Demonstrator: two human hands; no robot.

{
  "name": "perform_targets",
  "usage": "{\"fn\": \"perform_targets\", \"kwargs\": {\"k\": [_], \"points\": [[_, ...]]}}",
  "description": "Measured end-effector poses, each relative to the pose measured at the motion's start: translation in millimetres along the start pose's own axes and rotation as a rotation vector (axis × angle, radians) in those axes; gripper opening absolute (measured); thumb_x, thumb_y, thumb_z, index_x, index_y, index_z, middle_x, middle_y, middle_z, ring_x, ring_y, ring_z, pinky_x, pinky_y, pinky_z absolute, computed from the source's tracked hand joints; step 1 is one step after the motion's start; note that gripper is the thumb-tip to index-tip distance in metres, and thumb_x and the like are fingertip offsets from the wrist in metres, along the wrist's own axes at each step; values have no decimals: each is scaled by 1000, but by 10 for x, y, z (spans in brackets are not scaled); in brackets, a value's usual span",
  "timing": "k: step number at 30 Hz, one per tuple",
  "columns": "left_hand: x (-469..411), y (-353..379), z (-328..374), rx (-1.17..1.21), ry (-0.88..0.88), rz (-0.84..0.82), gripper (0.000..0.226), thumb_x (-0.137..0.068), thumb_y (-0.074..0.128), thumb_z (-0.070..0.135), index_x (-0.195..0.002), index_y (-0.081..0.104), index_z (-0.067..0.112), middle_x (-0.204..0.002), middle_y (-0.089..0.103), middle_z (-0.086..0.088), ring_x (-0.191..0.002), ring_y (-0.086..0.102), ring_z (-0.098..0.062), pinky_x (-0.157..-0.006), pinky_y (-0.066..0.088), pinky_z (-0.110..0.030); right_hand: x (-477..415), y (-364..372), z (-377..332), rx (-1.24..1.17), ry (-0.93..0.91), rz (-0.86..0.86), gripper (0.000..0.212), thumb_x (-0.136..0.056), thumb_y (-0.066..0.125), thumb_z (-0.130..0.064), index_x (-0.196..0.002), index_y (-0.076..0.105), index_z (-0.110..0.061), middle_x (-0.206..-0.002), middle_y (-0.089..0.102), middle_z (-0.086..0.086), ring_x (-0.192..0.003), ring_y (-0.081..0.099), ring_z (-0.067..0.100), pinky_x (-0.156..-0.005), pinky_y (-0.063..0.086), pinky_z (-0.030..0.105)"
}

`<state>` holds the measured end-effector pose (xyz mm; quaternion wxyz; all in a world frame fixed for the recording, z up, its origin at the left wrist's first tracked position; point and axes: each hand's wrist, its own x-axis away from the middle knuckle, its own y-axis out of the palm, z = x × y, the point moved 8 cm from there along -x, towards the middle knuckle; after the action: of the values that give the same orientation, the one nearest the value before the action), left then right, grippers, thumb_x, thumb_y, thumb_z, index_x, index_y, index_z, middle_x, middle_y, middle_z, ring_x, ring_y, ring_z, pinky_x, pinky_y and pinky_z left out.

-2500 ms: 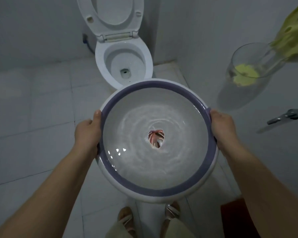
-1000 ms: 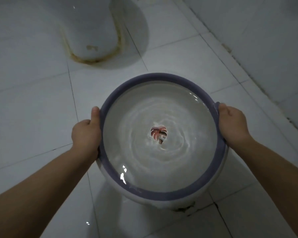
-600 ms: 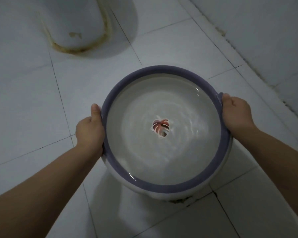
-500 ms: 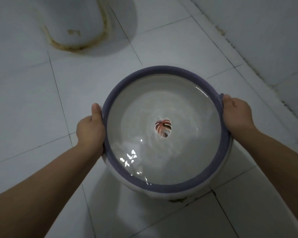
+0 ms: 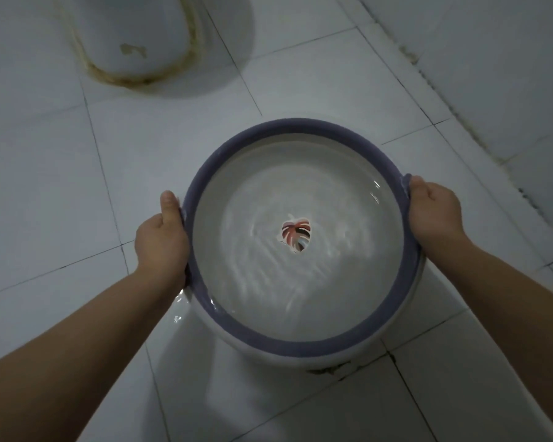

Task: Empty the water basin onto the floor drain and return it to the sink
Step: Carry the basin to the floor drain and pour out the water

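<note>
over a tiled bathroom floor [image 5: 45, 186], left hand [image 5: 160, 240] and right hand [image 5: 434, 212] clasp opposite rims, keeping the full basin [image 5: 300, 346] level.

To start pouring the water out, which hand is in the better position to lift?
Probably the left hand: water already spills by it over the basin rim, so lifting the right hand would tip it.

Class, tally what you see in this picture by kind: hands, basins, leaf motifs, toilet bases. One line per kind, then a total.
Hands: 2, left hand and right hand
Basin: 1
Leaf motif: 1
Toilet base: 1
Total: 5
</note>
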<state>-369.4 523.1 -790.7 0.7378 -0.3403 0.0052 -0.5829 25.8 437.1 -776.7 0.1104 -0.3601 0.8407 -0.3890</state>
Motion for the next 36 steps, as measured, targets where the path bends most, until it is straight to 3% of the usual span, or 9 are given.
{"fn": "perform_targets", "kwargs": {"k": [3, 5, 9, 14, 17, 20, 28, 31, 36], "points": [[12, 9, -8, 0, 1, 7, 59, -91, 24, 58, -64, 51, 12, -76, 58, -15, -75, 55, -30, -75, 48, -44, -8, 0, -14, 20, -19, -3, 47, -97, 31, -31, -51, 35, -23, -57, 41, -2, -57, 39, 17, -62, 27, 27], [22, 20, -3, 5, 12, 7, 59, -91, 24, 57, -64, 51, 12, -70, 55, -11, -67, 53, -26, -68, 45, -39, -19, 8, -2, 24, -8, -18, 46, -97, 30, -30, -52, 36, -23, -58, 41, -4, -60, 42, 19, -64, 29, 27], [41, 61, 27, -10, 38, 5, 60, -92, 23, 57, -67, 52, 10, -68, 53, -9, -62, 49, -20, -55, 39, -28, -30, -45, 2, 18, -30, -3, 44, -97, 29, -29, -58, 43, -16, -69, 50, 6, -71, 45, 19, -65, 29, 26], [46, 81, 53, -23, 60, 3, 61, -92, 23, 57, -70, 52, 8, -70, 52, -13, -63, 49, -22, -56, 39, -31, -47, -93, 16, 55, -29, 19, 37, -97, 28, -30, -77, 50, -8, -82, 52, 12, -76, 47, 22, -64, 27, 24], [45, 100, 106, -38, 87, 3, 62, -92, 22, 56, -73, 52, 6, -73, 52, -16, -68, 49, -26, -62, 41, -36, -57, -115, 25, 37, -33, 27, 38, -97, 29, -30, -74, 48, -8, -80, 51, 11, -74, 46, 21, -59, 25, 22], [50, 111, 159, -34, 104, 5, 60, -93, 21, 55, -64, 47, 10, -66, 50, -12, -64, 47, -25, -64, 41, -36, -58, -123, 37, -2, -22, 28, 39, -97, 29, -30, -70, 46, -9, -74, 50, 9, -71, 44, 20, -62, 27, 23], [43, 104, 180, -40, 118, 18, 63, -92, 21, 55, -74, 52, 3, -69, 51, -14, -68, 48, -27, -66, 43, -39, -73, -118, 7, -18, -27, 15, 43, -97, 29, -29, -57, 40, -18, -72, 48, 8, -73, 43, 20, -66, 29, 27], [44, 108, 168, -6, 110, 25, 60, -92, 23, 55, -66, 49, 7, -67, 50, -12, -68, 47, -26, -66, 40, -38, -84, -119, 7, -18, -29, 15, 39, -97, 29, -29, -66, 44, -11, -79, 49, 9, -74, 44, 19, -62, 27, 22], [40, 113, 185, -8, 120, 17, 59, -93, 22, 54, -64, 46, 9, -69, 50, -14, -70, 48, -27, -67, 41, -38, -93, -108, 21, -49, -12, 5, 42, -97, 29, -30, -58, 40, -20, -63, 44, 0, -73, 44, 19, -66, 29, 24]]}}
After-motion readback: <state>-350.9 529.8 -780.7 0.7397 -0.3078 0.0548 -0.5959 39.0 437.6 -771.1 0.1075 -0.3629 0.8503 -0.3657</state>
